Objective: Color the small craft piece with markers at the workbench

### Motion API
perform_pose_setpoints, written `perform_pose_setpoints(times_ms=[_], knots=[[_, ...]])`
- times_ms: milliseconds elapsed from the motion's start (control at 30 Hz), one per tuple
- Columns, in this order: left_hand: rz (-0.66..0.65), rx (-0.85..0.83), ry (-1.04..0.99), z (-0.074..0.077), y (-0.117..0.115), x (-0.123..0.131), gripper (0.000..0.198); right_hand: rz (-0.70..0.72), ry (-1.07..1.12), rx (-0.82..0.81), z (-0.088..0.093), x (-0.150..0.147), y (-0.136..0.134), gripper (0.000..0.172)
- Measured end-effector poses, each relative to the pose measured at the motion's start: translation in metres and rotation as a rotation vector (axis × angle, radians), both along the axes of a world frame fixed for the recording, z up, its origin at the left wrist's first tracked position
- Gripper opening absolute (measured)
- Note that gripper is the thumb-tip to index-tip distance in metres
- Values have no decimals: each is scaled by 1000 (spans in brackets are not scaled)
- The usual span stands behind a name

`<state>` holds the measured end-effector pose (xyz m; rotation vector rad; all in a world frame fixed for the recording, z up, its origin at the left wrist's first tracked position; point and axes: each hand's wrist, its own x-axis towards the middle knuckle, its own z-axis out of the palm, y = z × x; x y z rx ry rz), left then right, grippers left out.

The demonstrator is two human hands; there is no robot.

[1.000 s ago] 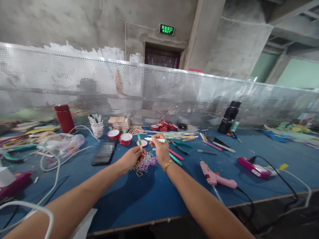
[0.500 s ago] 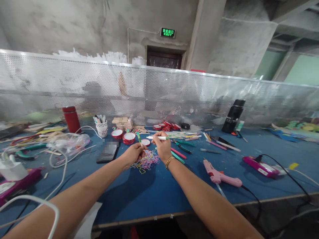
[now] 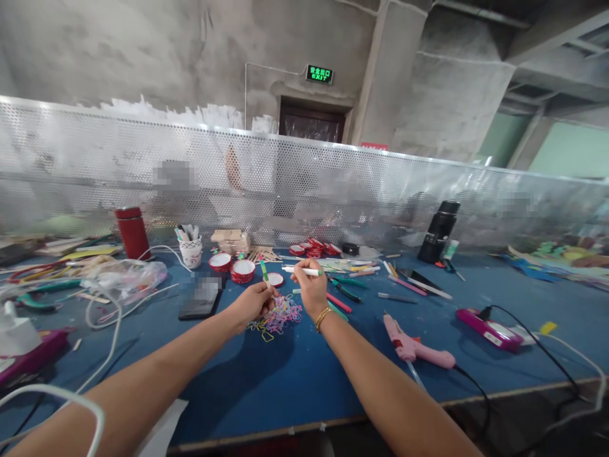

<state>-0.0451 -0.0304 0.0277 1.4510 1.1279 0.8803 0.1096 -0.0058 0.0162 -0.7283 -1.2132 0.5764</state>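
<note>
My left hand (image 3: 252,306) pinches the lower end of a thin stick (image 3: 264,270) that stands upright, coloured green with a red tip. In my right hand (image 3: 311,293) a white marker pen (image 3: 311,272) with a green end lies nearly level, its tip pointing left toward the stick. A small gap separates the pen tip from the stick. Beneath the hands lies a pile of pastel, loop-shaped clips or bands (image 3: 284,314), partly hidden by the left hand. Just behind are round red-rimmed white pieces (image 3: 242,270).
A pink glue gun (image 3: 413,348) lies to the right, with a purple power strip (image 3: 490,330) beyond. Pliers (image 3: 346,289), a dark phone (image 3: 200,304), a cup of pens (image 3: 190,249), a red flask (image 3: 132,233) and a black bottle (image 3: 438,233) surround the hands. Perforated metal panels (image 3: 304,184) close off the back.
The camera view has tilted up slightly, so the table things appear lower. Both hands keep their grips, and the pen stays beside the stick with little visible movement.
</note>
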Motion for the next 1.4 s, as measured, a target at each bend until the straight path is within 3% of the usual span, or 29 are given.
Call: perform_pose_setpoints(times_ms=[233,533,1400], knots=[[-13,-9,-18,-4,1,4,33,-14,-9,-43,1,1,-2,12],[12,-3,-15,5,-3,3,25,37,-29,-55,0,-1,-4,11],[-27,-6,-38,0,2,-2,22,119,90,-65,3,-7,-6,13]])
